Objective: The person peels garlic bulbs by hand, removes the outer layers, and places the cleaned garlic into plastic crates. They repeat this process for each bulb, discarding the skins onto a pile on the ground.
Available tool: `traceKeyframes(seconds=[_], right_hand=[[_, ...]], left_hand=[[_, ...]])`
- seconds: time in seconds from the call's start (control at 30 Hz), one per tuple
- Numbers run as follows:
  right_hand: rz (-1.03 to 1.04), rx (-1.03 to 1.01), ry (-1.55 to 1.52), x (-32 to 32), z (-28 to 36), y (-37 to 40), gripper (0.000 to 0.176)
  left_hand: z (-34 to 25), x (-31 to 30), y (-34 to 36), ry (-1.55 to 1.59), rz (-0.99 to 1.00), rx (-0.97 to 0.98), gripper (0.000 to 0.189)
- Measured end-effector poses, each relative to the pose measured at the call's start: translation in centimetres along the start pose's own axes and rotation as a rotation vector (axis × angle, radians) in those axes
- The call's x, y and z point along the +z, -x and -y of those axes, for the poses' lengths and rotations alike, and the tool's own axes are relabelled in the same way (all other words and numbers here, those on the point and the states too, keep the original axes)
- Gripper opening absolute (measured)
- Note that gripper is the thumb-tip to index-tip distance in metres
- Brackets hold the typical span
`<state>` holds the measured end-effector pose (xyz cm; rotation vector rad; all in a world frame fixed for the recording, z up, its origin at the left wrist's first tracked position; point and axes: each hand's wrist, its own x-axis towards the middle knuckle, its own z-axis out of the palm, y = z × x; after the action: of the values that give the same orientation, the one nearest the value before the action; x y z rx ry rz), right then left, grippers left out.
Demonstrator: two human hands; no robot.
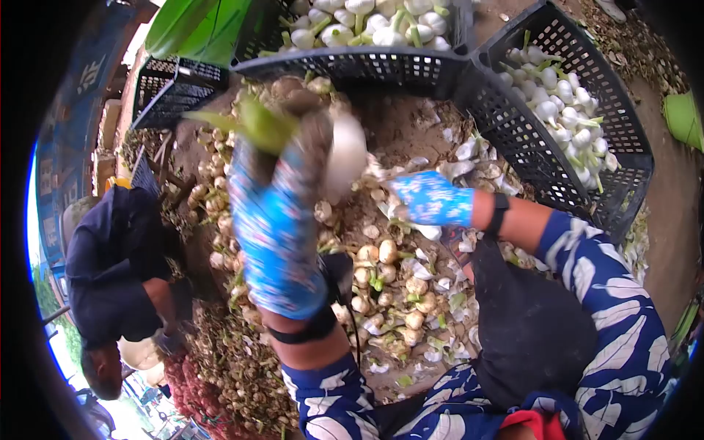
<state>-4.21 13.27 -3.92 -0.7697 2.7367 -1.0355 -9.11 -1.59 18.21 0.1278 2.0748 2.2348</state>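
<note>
My left hand (304, 139), in a blue floral glove with dirt-brown fingers, is raised toward the crates and blurred by motion. Its fingers are closed around a white garlic bulb (346, 155), whose green stem (260, 125) sticks out to the left. Lower and to the right, my right hand (429, 196) wears a matching glove and reaches in over the littered ground. Its fingertips blend into the pale peels (458, 169), so whether they grip anything is hidden. Below both hands, loose garlic bulbs (387, 251) with yellowish skins lie among husks.
Black plastic crates of white garlic stand ahead (352, 64) and at right (499, 125). A green sheet (194, 29) is at upper left, a green bucket (683, 121) at far right. Another person (110, 264) bends at left, beside a red mesh sack (194, 389) and heaped garlic (238, 359).
</note>
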Motion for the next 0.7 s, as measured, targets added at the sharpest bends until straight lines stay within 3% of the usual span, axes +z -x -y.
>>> traceKeyframes(seconds=[0.03, 0.1, 0.13, 0.17, 0.23, 0.27, 0.3, 0.37, 0.4, 0.43, 0.5, 0.57, 0.63, 0.67, 0.7], right_hand=[[0.075, 0.082, 0.01, 0.3, 0.3, -2.6, 0.033], [0.129, 0.122, 0.066, 2.0, -0.1, -5.8, 0.03], [0.137, 0.151, 0.108, 2.7, -0.6, -6.5, 0.026], [0.248, 0.195, 0.189, 5.0, -2.5, -7.2, 0.022], [0.191, 0.239, 0.008, 2.4, -2.1, -7.0, 0.019], [0.086, 0.281, -0.144, 2.7, -2.4, -6.6, 0.021], [-0.012, 0.319, -0.3, 3.1, -2.5, -5.8, 0.024], [0.099, 0.319, -0.636, 0.5, -0.9, -3.7, 0.03], [0.1, 0.295, -0.888, -1.9, 1.6, -2.4, 0.034], [0.127, 0.106, -0.716, -0.6, 1.1, -1.1, 0.038], [0.039, 0.195, -0.792, -0.4, 2.6, 0.5, 0.043], [0.101, 0.297, -0.747, -1.8, 3.7, 0.8, 0.045], [0.169, 0.401, -0.703, -2.5, 4.1, 0.8, 0.047], [0.185, 0.366, -0.594, -2.6, 4.1, 0.7, 0.046], [0.201, 0.328, -0.484, -2.6, 4.1, 0.7, 0.046]], left_hand=[[-1.4, 0.5, -2.2, 0.069, 0.054, 0.113, 0.046], [-1.8, 0.7, -3.6, -0.139, 0.038, 0.324, 0.064], [-0.9, 0.8, -2.5, -0.145, -0.001, 0.178, 0.074], [1.8, -0.3, -1.3, -0.282, -0.02, 0.157, 0.071], [8.3, -2.4, 1.7, -0.641, -0.071, 0.223, 0.066], [12.1, -3.8, 3.9, -0.606, -0.129, 0.139, 0.065], [14.4, -4.4, 6.1, -0.399, -0.149, -0.129, 0.064], [17.9, -5.2, 9.9, -0.352, -0.117, -0.331, 0.065], [17.2, -4.3, 10.8, -0.107, -0.129, -0.418, 0.065], [16.1, -3.4, 11.5, 0.136, -0.131, -0.506, 0.065], [14.6, -1.9, 12.4, 0.135, -0.12, -0.534, 0.059], [15.9, -1.6, 12.9, 0.16, -0.185, -0.492, 0.058], [16.0, -1.6, 13.1, -0.436, -0.11, -0.075, 0.061], [16.6, -2.1, 13.2, -0.632, -0.096, 0.013, 0.062], [16.6, -2.2, 13.2, -0.63, -0.099, 0.008, 0.062]])
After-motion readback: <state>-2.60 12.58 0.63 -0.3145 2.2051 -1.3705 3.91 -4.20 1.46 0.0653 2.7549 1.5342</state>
